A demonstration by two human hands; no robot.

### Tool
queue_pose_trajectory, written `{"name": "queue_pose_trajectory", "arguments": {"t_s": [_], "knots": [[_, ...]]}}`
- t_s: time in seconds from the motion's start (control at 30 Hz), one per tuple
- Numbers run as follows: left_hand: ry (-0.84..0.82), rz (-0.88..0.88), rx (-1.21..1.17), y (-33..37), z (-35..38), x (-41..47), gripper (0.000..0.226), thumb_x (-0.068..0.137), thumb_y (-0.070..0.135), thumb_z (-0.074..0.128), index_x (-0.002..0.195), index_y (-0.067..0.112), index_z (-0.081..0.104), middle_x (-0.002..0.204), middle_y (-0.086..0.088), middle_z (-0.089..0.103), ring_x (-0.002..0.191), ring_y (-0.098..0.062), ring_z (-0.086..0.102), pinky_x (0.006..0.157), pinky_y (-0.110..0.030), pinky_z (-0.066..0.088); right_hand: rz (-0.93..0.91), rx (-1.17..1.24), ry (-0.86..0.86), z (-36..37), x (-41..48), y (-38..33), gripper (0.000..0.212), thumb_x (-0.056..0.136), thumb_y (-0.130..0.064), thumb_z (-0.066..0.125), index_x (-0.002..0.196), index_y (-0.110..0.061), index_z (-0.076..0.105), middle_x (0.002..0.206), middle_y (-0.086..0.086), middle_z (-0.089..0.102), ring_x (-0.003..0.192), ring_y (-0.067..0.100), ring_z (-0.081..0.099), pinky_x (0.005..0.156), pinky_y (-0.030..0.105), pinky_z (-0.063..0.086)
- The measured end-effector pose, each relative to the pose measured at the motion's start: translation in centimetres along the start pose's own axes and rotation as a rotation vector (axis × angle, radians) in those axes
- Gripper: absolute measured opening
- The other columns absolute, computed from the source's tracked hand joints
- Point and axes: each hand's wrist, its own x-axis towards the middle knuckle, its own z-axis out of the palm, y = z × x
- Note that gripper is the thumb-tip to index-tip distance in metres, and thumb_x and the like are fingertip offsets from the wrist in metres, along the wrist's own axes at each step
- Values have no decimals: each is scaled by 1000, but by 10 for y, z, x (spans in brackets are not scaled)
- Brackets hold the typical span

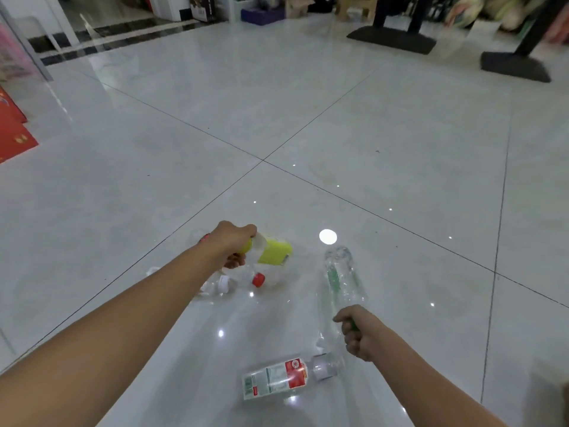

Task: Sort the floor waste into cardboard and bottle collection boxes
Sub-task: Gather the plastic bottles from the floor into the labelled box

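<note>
We grip a yellow-label bottle (271,251) in our left hand (232,241) | right hand (357,332) clenched on a clear bottle (341,278), pointing 12 o'clock | red-label bottle (284,375) on floor (308,118), 7 o'clock of right hand, probably nearer it, lying 8-to-2.

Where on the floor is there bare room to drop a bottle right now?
Bare tile lies ahead, from the grout cross to the black stand bases, and left of the left hand. It is crowded between the hands: yellow-label bottle, red-cap bottle, green-label bottle in the right hand, red-label bottle.
</note>
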Motion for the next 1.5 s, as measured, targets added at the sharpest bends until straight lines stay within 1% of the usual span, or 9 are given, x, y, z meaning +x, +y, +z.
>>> {"name": "queue_pose_trajectory", "arguments": {"t_s": [0.27, 0.43, 0.63, 0.77, 0.9, 0.97, 1.03, 1.3, 1.5], "knots": [[-469, -85, -459, 58, 149, -20, 45, 93, 9, 59, 130, -7, 39, 99, -25, 52, 65, -30, 61, 50, -32, 58, 111, 750, -23, -81, -57, -33, 40, 76, 3, 58, 51, -15, 32, 30, -2, 33, 20, 11, 15, 37, 8, 10], [-725, -32, -295, 118, 252, -89, 53, 89, 8, 65, 131, -5, 36, 97, -19, 55, 64, -26, 61, 51, -29, 58, 23, 995, 89, -159, -121, -47, 31, 71, 2, 59, 56, -15, 38, 33, -3, 34, 22, 12, 14, 34, 9, 11], [-1086, 343, -6, 190, 340, -207, 51, 92, 0, 55, 132, 21, 31, 120, -17, 53, 67, -24, 53, 63, -30, 50, -189, 1285, 255, -251, -211, -47, 33, 75, 0, 57, 54, -16, 38, 33, -5, 34, 21, 10, 15, 32, 9, 11], [-1237, 572, 223, 202, 384, -279, 56, 88, 3, 59, 134, 22, 34, 103, -10, 57, 64, -18, 51, 55, -27, 48, -305, 1472, 353, -290, -246, -11, 36, 80, -2, 52, 51, -16, 36, 33, -6, 32, 19, 10, 14, 29, 8, 10], [-1232, 1021, 585, 178, 417, -327, 51, 91, 9, 54, 135, 25, 33, 110, -1, 52, 86, -13, 57, 71, -15, 53, -342, 1675, 461, -314, -236, 47, 34, 84, -1, 45, 54, -16, 37, 28, -7, 27, 16, 8, 13, 27, 6, 10], [-1194, 1267, 818, 159, 436, -335, 58, 92, 9, 49, 143, 25, 27, 123, -14, 52, 110, -30, 56, 93, -34, 49, -281, 1746, 513, -317, -222, 79, 39, 84, 0, 46, 54, -18, 30, 25, -7, 24, 15, 9, 11, 29, 4, 12], [-1166, 1401, 1039, 138, 449, -334, 69, 91, 7, 48, 149, 30, 20, 130, -19, 45, 115, -38, 53, 93, -40, 47, -197, 1777, 533, -315, -209, 108, 42, 84, 0, 47, 53, -18, 26, 24, -5, 24, 15, 10, 10, 31, 3, 15], [-1126, 1581, 1276, 98, 476, -342, 75, 95, 15, 48, 153, 33, 4, 144, -21, 31, 126, -40, 41, 101, -43, 40, -128, 1882, 340, -332, -194, 149, 42, 83, -12, 61, 51, -15, 33, 25, -1, 32, 16, 8, 16, 30, 3, 16], [-1192, 1486, 1351, 64, 469, -357, 81, 96, 13, 46, 153, 33, -8, 153, -23, 19, 131, -41, 39, 106, -47, 37, -112, 1749, 428, -327, -185, 173, 39, 84, -17, 64, 57, -14, 36, 27, -1, 33, 16, 9, 15, 32, 3, 12]]}}
